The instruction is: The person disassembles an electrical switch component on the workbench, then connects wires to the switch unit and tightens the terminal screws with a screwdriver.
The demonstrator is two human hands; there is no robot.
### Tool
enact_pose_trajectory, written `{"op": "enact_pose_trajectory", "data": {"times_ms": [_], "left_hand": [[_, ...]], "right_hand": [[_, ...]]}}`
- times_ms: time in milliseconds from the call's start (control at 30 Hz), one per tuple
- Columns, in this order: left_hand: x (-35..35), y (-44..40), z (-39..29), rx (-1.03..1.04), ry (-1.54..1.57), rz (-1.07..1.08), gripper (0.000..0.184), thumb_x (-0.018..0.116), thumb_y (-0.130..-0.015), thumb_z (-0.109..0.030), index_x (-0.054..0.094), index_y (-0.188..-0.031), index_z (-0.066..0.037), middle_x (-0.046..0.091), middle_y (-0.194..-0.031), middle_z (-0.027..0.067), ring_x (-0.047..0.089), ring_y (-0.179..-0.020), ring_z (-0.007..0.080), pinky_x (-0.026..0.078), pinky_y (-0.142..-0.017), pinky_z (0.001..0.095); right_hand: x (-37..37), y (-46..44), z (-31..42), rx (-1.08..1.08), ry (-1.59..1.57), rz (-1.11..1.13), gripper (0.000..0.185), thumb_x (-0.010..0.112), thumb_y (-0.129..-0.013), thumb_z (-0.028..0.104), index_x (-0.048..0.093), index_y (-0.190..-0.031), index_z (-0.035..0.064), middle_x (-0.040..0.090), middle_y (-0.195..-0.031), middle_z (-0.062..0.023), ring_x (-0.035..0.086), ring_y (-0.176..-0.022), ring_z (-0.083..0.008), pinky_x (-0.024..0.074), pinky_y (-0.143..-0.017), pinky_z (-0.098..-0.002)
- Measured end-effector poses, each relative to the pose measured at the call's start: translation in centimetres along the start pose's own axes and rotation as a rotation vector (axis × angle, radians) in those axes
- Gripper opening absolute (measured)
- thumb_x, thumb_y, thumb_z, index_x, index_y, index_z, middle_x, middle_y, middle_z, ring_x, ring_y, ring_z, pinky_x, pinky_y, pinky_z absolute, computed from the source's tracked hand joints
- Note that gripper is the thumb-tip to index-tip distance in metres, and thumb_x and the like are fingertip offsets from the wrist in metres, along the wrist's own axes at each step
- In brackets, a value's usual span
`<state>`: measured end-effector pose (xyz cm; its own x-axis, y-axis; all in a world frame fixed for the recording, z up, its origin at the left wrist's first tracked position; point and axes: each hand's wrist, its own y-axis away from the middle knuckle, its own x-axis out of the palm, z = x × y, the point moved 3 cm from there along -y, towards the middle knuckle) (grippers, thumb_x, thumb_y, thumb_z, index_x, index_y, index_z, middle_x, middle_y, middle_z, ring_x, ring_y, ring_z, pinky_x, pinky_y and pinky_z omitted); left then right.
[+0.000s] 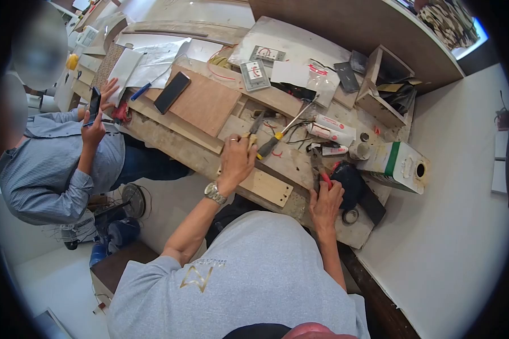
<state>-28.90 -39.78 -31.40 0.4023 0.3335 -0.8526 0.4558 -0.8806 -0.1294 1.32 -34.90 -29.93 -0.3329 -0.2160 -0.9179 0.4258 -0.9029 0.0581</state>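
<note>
Bare bench [293, 176] offers passage between the left hand [238, 162] and right hand [326, 204]. A screwdriver [270, 146] obstructs just right of the left hand; tubes [335, 133] lie beyond the right, a can [383, 168] farther right.

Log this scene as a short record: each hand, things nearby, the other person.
Left hand: at yellow-handled metal pliers, grip unclear
Right hand: holding red-handled metal pliers
Between hands: black-and-yellow screwdriver with long metal shaft
Beyond right hand: white tubes with red print
Flat brown wooden board: rectangular black phone on top
Other person: blue striped shirt, dark handheld phone
</note>
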Motion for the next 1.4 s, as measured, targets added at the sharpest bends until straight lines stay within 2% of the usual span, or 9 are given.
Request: {"op": "enact_pose_trajectory", "data": {"times_ms": [133, 267, 533, 833, 967, 1100, 1167, 1200, 1400], "left_hand": [[0.1, 0.3, 0.0, 0.075, -0.035, -0.006, 0.033, 0.071, -0.095, -0.017, 0.063, -0.118, 0.005, 0.057, -0.135, 0.0349, 0.053, -0.129, 0.0491, 0.043, -0.112, 0.0556], [-0.7, -0.5, 0.2, 0.062, -0.045, 0.005, 0.035, 0.072, -0.094, -0.019, 0.063, -0.119, 0.003, 0.059, -0.134, 0.0285, 0.053, -0.126, 0.0460, 0.044, -0.107, 0.0537], [-2.5, -9.1, 0.7, 0.036, 0.073, -0.064, 0.045, 0.074, -0.094, -0.022, 0.058, -0.128, 0.002, 0.057, -0.136, 0.0236, 0.051, -0.127, 0.0443, 0.044, -0.106, 0.0541], [1.9, -19.6, 3.6, 0.141, -0.074, 0.020, 0.094, 0.090, -0.078, -0.031, 0.042, -0.150, 0.006, 0.048, -0.152, 0.0317, 0.045, -0.140, 0.0507, 0.040, -0.118, 0.0542], [3.3, -22.3, 5.4, 0.183, -0.081, 0.164, 0.109, 0.086, -0.082, -0.042, 0.031, -0.160, 0.010, 0.040, -0.160, 0.0372, 0.037, -0.150, 0.0504, 0.030, -0.127, 0.0552], [6.4, -24.2, 9.8, 0.124, 0.032, 0.192, 0.125, 0.092, -0.076, -0.047, 0.023, -0.166, 0.005, 0.026, -0.172, 0.0292, 0.020, -0.161, 0.0449, 0.018, -0.133, 0.0513], [3.6, -25.8, 7.3, 0.196, 0.214, 0.324, 0.121, 0.099, -0.064, -0.037, 0.037, -0.159, 0.004, 0.053, -0.153, 0.0287, 0.043, -0.147, 0.0450, 0.034, -0.125, 0.0500], [4.6, -26.0, 8.8, 0.309, 0.137, 0.161, 0.114, 0.101, -0.061, -0.033, 0.045, -0.153, 0.002, 0.062, -0.138, 0.0271, 0.053, -0.135, 0.0443, 0.042, -0.118, 0.0498], [0.9, -25.4, 5.0, 0.287, -0.066, 0.200, 0.113, 0.102, -0.056, -0.032, 0.048, -0.150, 0.001, 0.062, -0.136, 0.0261, 0.055, -0.132, 0.0426, 0.043, -0.116, 0.0504]], "right_hand": [[0.8, 1.2, 2.0, -0.005, 0.072, -0.069, 0.048, 0.080, -0.090, 0.014, 0.061, -0.133, 0.0027, 0.048, -0.145, -0.0235, 0.050, -0.130, -0.0444, 0.0448, -0.102, -0.0570], [0.7, 1.9, 1.7, 0.033, 0.102, -0.098, 0.050, 0.076, -0.094, 0.017, 0.060, -0.140, 0.0066, 0.044, -0.154, -0.0232, 0.045, -0.138, -0.0452, 0.0384, -0.110, -0.0603], [-1.8, -0.3, 1.1, 0.069, -0.044, -0.223, 0.036, 0.069, -0.101, 0.017, 0.066, -0.133, 0.0029, 0.049, -0.147, -0.0246, 0.048, -0.133, -0.0444, 0.0414, -0.110, -0.0545], [-4.9, -1.7, 3.1, 0.080, -0.116, -0.349, 0.027, 0.067, -0.101, 0.010, 0.067, -0.126, -0.0011, 0.055, -0.138, -0.0236, 0.052, -0.133, -0.0411, 0.0424, -0.111, -0.0508], [-6.1, -2.6, 4.5, 0.036, -0.196, -0.400, 0.022, 0.070, -0.098, 0.004, 0.070, -0.119, 0.0000, 0.060, -0.132, -0.0220, 0.059, -0.125, -0.0398, 0.0472, -0.107, -0.0460], [-9.9, -3.7, 5.1, -0.032, -0.377, -0.399, 0.022, 0.072, -0.096, 0.002, 0.071, -0.118, 0.0026, 0.063, -0.128, -0.0201, 0.064, -0.116, -0.0379, 0.0543, -0.098, -0.0441], [-12.6, -4.3, 4.7, -0.094, -0.385, -0.440, 0.026, 0.073, -0.094, -0.001, 0.071, -0.120, 0.0035, 0.064, -0.126, -0.0185, 0.067, -0.110, -0.0385, 0.0569, -0.093, -0.0431], [-14.1, -4.2, 4.2, -0.044, -0.345, -0.490, 0.026, 0.073, -0.094, -0.001, 0.071, -0.120, 0.0035, 0.064, -0.126, -0.0185, 0.067, -0.110, -0.0385, 0.0569, -0.093, -0.0431], [-24.9, -4.7, 0.8, -0.165, -0.166, -0.790, 0.028, 0.071, -0.093, -0.005, 0.070, -0.120, 0.0049, 0.071, -0.113, -0.0157, 0.071, -0.103, -0.0338, 0.0581, -0.089, -0.0405]]}}
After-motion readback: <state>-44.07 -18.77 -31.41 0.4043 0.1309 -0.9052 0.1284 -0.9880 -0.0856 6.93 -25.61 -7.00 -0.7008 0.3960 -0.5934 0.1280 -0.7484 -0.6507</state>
